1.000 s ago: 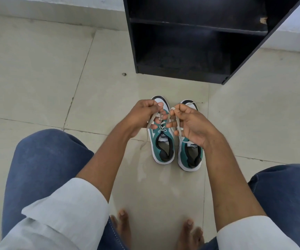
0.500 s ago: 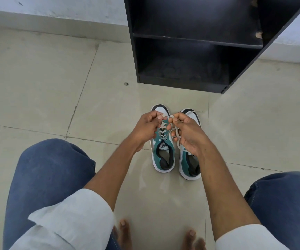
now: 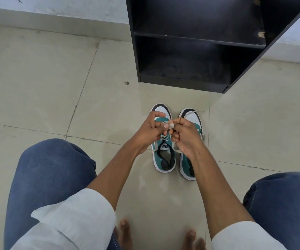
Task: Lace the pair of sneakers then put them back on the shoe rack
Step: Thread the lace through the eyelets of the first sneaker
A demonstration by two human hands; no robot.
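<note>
Pinching the pale lace (image 3: 171,125) between them, the left hand (image 3: 150,131) and right hand (image 3: 185,137) work above the left sneaker (image 3: 163,156), each curled tight on the lace. The right sneaker (image 3: 189,165) sits just beside it on the floor (image 3: 55,87). Both point toes toward the black shoe rack (image 3: 196,51), long axes running away from the person. Soft, light shoes, probably; the heel collar looks the best place to lift them, and the limp lace needs fingertip grips near its ends.
</note>
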